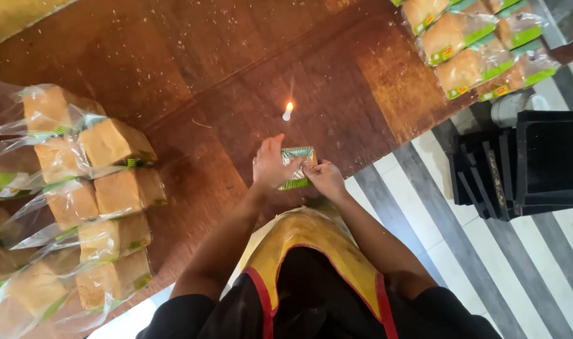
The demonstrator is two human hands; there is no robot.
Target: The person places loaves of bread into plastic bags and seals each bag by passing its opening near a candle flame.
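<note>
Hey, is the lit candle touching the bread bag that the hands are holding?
Apart. The head view shows the lit candle standing alone on the wooden table, with bare wood between it and the bread bag held by the left hand and right hand.

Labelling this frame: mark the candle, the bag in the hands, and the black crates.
candle (287,113), head view, on its white stem.
bag (297,152), head view, on its green-striped top edge.
black crates (544,157), head view, on the side wall.
</note>
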